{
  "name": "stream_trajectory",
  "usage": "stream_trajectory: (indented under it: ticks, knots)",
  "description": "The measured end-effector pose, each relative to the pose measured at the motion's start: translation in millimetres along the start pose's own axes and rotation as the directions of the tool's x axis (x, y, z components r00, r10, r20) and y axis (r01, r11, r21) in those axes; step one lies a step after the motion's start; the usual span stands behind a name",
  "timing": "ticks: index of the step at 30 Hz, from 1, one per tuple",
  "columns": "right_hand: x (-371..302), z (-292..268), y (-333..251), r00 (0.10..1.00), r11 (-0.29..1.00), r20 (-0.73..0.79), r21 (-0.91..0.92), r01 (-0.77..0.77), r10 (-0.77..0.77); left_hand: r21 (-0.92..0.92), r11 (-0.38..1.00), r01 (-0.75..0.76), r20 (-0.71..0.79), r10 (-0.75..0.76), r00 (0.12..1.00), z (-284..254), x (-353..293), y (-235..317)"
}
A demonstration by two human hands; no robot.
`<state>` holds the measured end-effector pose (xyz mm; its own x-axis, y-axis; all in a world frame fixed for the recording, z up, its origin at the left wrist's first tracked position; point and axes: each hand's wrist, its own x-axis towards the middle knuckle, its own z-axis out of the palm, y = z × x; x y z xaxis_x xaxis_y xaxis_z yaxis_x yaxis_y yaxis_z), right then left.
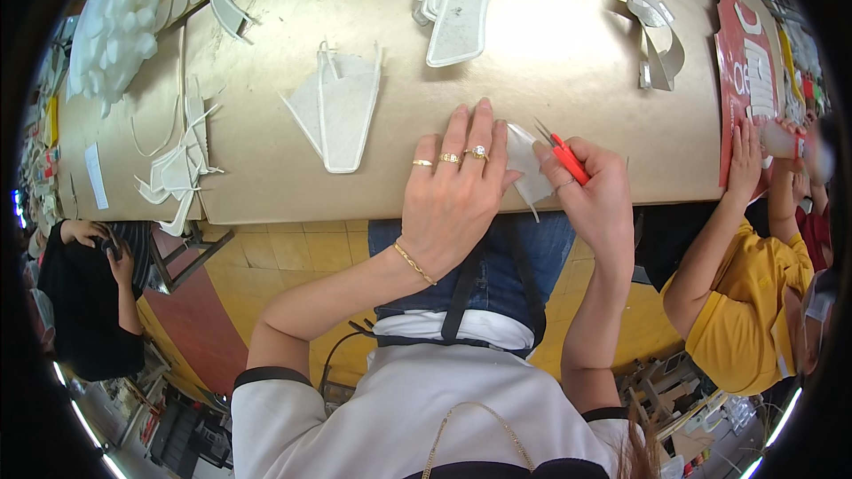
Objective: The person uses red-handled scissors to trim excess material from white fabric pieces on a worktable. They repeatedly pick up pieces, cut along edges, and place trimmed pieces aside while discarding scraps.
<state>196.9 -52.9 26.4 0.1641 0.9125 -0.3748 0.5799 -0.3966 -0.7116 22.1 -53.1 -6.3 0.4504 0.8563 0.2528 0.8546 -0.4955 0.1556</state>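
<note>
My left hand [454,191] lies flat near the table's front edge, fingers stretched out. Beside its index finger and thumb is a small white fabric piece [530,179], partly hidden by my hands, with a thin strand hanging over the edge. My right hand [599,195] is closed around red-handled thread snips [569,160]. Their pointed metal blades reach up and left, just above the piece. Left of my hands, a white tapered piece with piped edges [348,115] rests on the table, loose strands at its top.
A stack of curved white pieces [461,9] sits at the far middle. Trimmed scraps [182,164] lie at the left, near a heap of white pieces [115,31]. A curled strip [658,31] stands at right. A co-worker in yellow [741,310] works beside a red sheet [735,62].
</note>
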Motion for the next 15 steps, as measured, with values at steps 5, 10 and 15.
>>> stream_trajectory:
  ticks: [5, 10, 15]
  knots:
    - [3.5, -5.6, -1.0, 0.999, 0.999, 0.03, -0.03, -0.027, 0.028, -0.005, 1.0, -0.019, -0.011, 0.018, 1.0, 0.6, -0.9, -1.5]
    - [2.5, -3.7, -4.2, 1.0, 1.0, -0.007, 0.001, -0.017, 0.017, -0.005, 0.999, -0.034, -0.009, 0.034, 0.999, 0.2, -0.4, -1.4]
    - [3.3, -0.4, -4.2, 0.998, 0.996, -0.065, -0.083, 0.013, -0.018, 0.012, 1.0, -0.011, 0.018, 0.011, 1.0, -1.1, 0.0, 0.4]
